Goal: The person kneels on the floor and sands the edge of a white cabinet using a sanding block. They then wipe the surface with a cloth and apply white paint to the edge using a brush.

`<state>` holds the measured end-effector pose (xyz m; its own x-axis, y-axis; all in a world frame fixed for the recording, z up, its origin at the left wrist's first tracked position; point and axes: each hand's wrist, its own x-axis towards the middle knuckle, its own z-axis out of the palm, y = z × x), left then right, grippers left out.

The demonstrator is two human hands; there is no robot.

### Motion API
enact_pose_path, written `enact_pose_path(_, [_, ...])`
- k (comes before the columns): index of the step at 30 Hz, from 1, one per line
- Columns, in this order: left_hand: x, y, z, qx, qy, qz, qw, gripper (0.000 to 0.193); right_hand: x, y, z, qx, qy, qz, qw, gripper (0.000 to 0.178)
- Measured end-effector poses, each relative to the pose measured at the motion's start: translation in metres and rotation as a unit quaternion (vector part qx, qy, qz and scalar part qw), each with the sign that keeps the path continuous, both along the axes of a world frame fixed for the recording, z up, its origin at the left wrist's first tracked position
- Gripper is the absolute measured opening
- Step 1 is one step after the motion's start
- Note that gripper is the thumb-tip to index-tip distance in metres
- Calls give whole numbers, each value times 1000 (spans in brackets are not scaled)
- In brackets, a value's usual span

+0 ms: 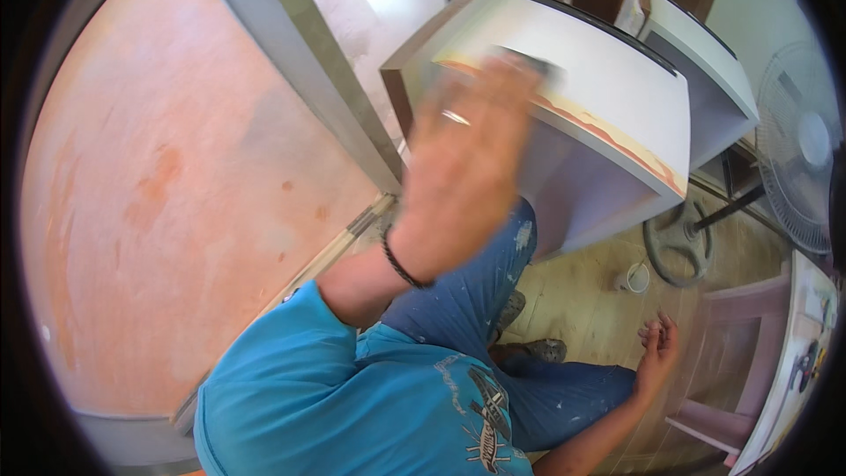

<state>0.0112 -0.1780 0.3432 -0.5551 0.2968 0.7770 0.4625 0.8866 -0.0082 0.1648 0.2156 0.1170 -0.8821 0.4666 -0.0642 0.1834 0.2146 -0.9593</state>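
Note:
My left hand point(476, 150), blurred by motion, is at the near edge of a white cabinet panel point(608, 62). It is closed on a dark flat-edged piece point(533, 62), mostly hidden under the fingers; its kind does not show. A ragged yellow and brown strip point(608, 137) runs along the panel's edge beside the hand. The panel is the top face of a box-shaped cabinet point(590, 181) with an open front. Beyond my right knee, my right hand point(661, 348) hangs loosely with its fingers slightly curled and apart, and nothing shows in it.
A second white cabinet point(705, 88) stands behind. To the right are a standing fan point(802, 141), its round base point(679, 242), and a pinkish wooden stool or chair frame point(736, 361) by a table point(797, 370). A small cup point(634, 278) sits on the floor. Glass panels flank my left.

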Motion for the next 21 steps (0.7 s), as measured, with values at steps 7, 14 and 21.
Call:
enact_pose_path(7, [5,49,-22,-37,-66,11,997,53,-4,0,2,18,-21,-2,1000,36])
enact_pose_path(14, [73,115,-20,38,-161,-486,858,47,-2,-6,2,3,-13,-2,1000,36])
enact_pose_path(21, [-4,-9,11,-3,14,109,994,50,17,1,3,-2,-24,-34,999,36])
